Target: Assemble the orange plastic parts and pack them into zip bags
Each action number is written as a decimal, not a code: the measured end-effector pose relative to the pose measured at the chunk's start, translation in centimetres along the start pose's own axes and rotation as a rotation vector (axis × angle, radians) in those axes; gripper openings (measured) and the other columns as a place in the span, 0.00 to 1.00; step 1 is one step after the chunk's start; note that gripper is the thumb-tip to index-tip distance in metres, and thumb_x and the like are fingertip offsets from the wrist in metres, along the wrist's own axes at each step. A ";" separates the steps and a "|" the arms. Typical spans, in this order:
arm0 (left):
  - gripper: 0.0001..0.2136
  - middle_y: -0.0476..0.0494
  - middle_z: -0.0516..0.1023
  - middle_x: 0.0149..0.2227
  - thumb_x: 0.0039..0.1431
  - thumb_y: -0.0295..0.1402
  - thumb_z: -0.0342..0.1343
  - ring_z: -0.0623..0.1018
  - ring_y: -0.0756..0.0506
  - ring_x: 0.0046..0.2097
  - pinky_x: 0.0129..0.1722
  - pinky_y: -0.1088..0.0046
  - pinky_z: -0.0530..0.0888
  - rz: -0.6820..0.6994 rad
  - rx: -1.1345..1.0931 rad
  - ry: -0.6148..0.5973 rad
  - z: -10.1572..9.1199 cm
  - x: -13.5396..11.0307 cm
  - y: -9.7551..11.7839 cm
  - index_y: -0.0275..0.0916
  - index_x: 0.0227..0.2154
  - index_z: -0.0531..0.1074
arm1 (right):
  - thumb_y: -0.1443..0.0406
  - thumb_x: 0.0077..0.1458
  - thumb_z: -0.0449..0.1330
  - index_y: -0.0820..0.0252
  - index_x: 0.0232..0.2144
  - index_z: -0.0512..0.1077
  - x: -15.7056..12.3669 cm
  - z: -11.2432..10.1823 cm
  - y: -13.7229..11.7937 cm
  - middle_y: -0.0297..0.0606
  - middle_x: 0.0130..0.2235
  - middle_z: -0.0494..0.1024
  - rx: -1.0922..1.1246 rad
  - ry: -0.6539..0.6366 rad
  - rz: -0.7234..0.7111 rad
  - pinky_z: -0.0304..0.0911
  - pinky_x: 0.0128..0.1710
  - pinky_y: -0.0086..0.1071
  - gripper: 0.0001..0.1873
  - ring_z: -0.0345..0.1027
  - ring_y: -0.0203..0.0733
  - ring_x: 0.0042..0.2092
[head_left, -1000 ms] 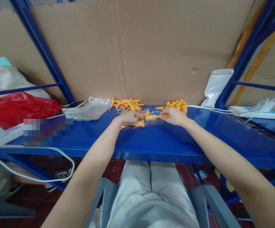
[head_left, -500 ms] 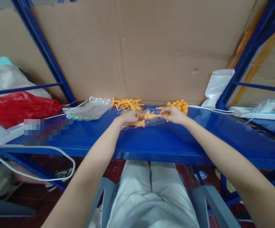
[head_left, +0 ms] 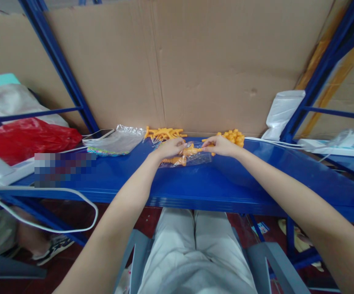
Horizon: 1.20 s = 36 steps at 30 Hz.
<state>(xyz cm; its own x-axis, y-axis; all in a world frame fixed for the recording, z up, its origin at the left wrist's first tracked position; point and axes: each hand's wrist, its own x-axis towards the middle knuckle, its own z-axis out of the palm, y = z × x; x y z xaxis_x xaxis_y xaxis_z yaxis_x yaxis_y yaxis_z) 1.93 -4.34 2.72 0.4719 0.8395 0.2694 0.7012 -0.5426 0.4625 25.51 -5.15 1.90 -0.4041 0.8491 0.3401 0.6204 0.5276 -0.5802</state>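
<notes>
My left hand (head_left: pixel 170 147) and my right hand (head_left: pixel 220 145) meet over a small clear plastic bag (head_left: pixel 185 157) lying on the blue shelf (head_left: pixel 195 179). Both hands are closed on an orange plastic part (head_left: pixel 192 151), one at each end, with the part sitting in or on the bag. Another orange piece lies in the bag just below. Behind my left hand is a pile of long orange parts (head_left: pixel 164 133). Behind my right hand is a pile of short orange parts (head_left: pixel 233 136).
A stack of clear bags (head_left: pixel 116 141) and a phone (head_left: pixel 99 134) lie to the left, with a red bag (head_left: pixel 24 139) beyond. A cardboard sheet (head_left: pixel 195 65) backs the shelf. White packets (head_left: pixel 282 112) and white cables (head_left: pixel 42 208) lie at the sides. Another person's leg and shoe (head_left: pixel 53 245) show below left.
Both hands with the orange part have shifted slightly toward the back of the shelf. The person's shoe at lower left has moved into view.
</notes>
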 end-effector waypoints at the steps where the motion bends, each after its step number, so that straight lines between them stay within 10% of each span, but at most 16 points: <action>1: 0.09 0.49 0.69 0.25 0.62 0.32 0.49 0.69 0.50 0.29 0.31 0.74 0.63 0.004 -0.010 0.001 0.0 0.0 0.1 0.37 0.26 0.66 | 0.62 0.49 0.64 0.61 0.31 0.79 0.3 -0.3 -0.2 0.38 0.30 0.80 -0.002 -0.023 0.003 0.67 0.32 0.32 0.09 0.71 0.37 0.29; 9: 0.07 0.51 0.66 0.21 0.56 0.22 0.49 0.65 0.52 0.25 0.28 0.74 0.59 0.023 0.005 0.104 0.3 0.1 0.1 0.36 0.25 0.67 | 0.65 0.45 0.65 0.59 0.24 0.79 1.6 -1.7 -2.3 0.36 0.24 0.77 -0.011 -0.091 0.015 0.65 0.32 0.31 0.04 0.69 0.37 0.28; 30: 0.06 0.53 0.65 0.21 0.59 0.31 0.51 0.64 0.51 0.24 0.28 0.74 0.59 0.077 0.001 0.295 0.5 0.4 0.2 0.36 0.28 0.69 | 0.67 0.47 0.61 0.62 0.26 0.75 1.4 2.7 -1.6 0.35 0.29 0.77 0.151 0.094 -0.021 0.65 0.33 0.29 0.04 0.68 0.34 0.30; 36: 0.06 0.52 0.66 0.21 0.60 0.30 0.50 0.65 0.50 0.25 0.29 0.74 0.60 0.062 0.024 0.275 0.6 0.5 0.3 0.37 0.28 0.69 | 0.74 0.48 0.53 0.62 0.33 0.77 1.4 3.7 -2.5 0.35 0.31 0.79 0.228 -0.056 0.030 0.67 0.35 0.28 0.14 0.69 0.34 0.31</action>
<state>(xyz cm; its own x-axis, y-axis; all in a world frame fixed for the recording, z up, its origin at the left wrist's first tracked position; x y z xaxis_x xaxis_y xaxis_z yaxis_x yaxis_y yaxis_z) 2.68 -4.13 2.44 0.3539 0.7791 0.5174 0.6895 -0.5911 0.4186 20.91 -5.42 1.08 -0.4280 0.8586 0.2821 0.4675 0.4774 -0.7440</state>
